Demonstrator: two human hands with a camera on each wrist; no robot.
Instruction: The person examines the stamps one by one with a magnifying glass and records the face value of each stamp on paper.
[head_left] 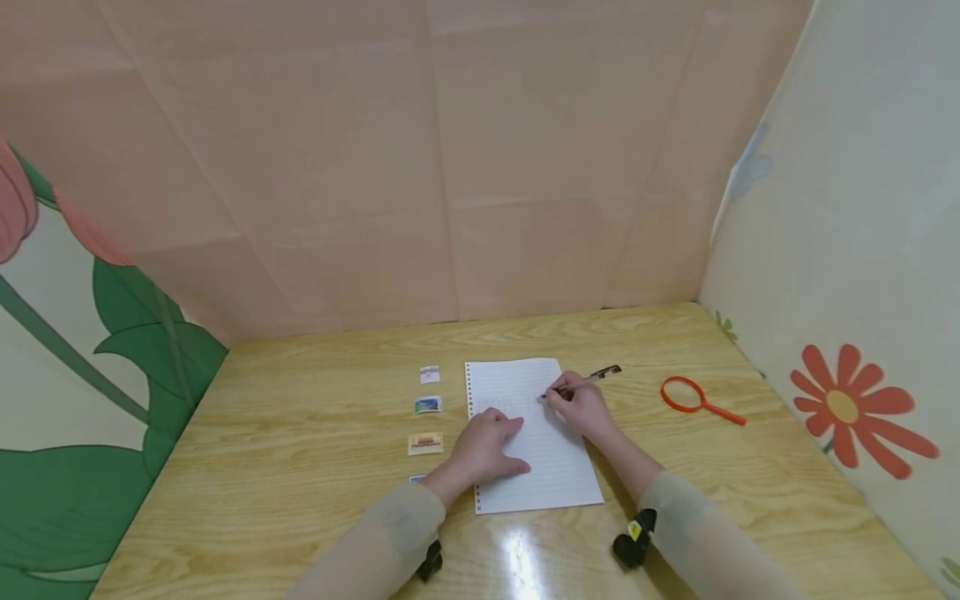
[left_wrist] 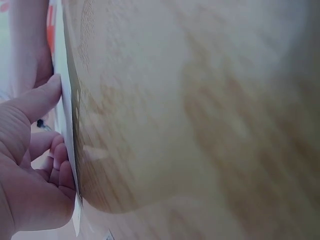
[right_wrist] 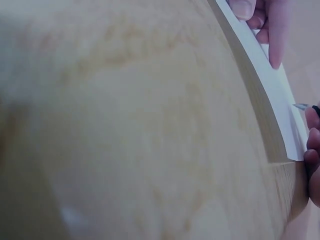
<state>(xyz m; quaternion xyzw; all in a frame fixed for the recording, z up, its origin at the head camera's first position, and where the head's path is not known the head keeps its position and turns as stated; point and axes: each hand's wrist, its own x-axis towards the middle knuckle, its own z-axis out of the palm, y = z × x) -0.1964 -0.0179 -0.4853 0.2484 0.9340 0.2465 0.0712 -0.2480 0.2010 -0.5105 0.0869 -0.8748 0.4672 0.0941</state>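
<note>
Pale wood-grain desk spreads below a pinkish backdrop, with small stamp-like cards left of a ruled, hole-punched sheet. The left hand rests on that sheet, thumb spread, fingers relaxed, grasping nothing; the right hand pinches a pen over it, left of a red magnifying glass.

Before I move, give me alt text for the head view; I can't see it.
The right grip holds a pen at lined paper; the left grip rests on the paper. Left of it, four stamps form a column, the nearest mostly hidden by the left wrist; right, a red magnifier lies on the wooden table.
</note>
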